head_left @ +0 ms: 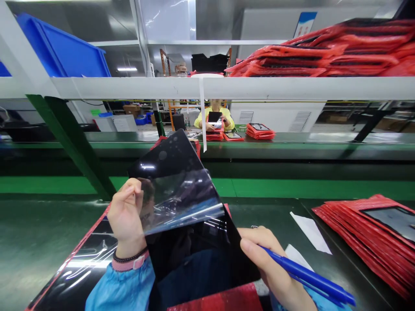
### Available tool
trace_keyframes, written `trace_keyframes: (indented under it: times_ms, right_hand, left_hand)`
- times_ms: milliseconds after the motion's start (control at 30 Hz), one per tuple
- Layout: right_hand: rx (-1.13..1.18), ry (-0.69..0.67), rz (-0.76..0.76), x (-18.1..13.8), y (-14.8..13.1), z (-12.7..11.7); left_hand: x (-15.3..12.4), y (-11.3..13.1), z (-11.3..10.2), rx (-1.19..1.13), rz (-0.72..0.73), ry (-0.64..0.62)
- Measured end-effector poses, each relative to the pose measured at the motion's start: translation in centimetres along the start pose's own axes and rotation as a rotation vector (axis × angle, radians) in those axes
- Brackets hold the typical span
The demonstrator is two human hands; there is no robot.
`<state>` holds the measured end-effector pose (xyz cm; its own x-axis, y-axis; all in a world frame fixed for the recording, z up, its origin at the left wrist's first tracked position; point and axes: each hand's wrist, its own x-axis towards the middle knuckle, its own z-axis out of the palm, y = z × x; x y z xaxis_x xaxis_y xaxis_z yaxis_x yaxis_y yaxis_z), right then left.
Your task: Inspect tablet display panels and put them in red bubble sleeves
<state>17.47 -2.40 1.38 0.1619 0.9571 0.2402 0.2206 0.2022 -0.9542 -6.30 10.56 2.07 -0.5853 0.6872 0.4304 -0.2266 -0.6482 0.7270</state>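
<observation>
A glossy black screen panel (194,259) is tilted up in front of me. Across its upper part a clear protective film (186,201) is lifted and curled away from the surface. My left hand (126,211) is closed in a pinch at the film's left edge. My right hand (272,263) grips the panel's right edge between thumb and fingers, and a blue pen (311,278) is tucked in the same hand. Below the panel lies a red bubble-wrap sleeve (217,300). Another glossy black panel (87,263) rests on red wrap at the left.
Red sleeves (359,242) are stacked at the right beside a white paper strip (311,233). A shelf rail (292,88) crosses ahead, bearing more red packs (340,52) and a blue bin (65,49). A green post (74,147) slants at left. A co-worker (230,119) sits opposite.
</observation>
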Motion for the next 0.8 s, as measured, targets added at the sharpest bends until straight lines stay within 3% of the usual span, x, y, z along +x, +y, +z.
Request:
trace_keyframes:
  times_ms: [167, 300, 567, 700, 800]
  right_hand:
    - [-0.031, -0.061, -0.055, 0.9, -0.9, 0.1]
    - [-0.056, -0.261, -0.192, 1.9, -1.5, 0.2]
    - [0.138, -0.377, -0.143, 2.1, -1.5, 0.9]
    - [0.228, -0.369, -0.055, 1.6, -0.9, 1.2]
    - [0.146, -0.326, -0.085, 1.3, 0.0, 1.1]
  left_hand:
    - [-1.5, 1.3, 0.9, -0.114, -0.207, -0.226]
    - [-2.7, 1.8, 1.2, -0.136, -0.26, -0.355]
    - [-3.2, 2.3, 1.2, -0.088, -0.12, -0.373]
    - [-3.1, 2.1, 0.7, -0.05, -0.143, -0.373]
    - [-3.2, 2.2, 0.6, -0.063, -0.13, -0.394]
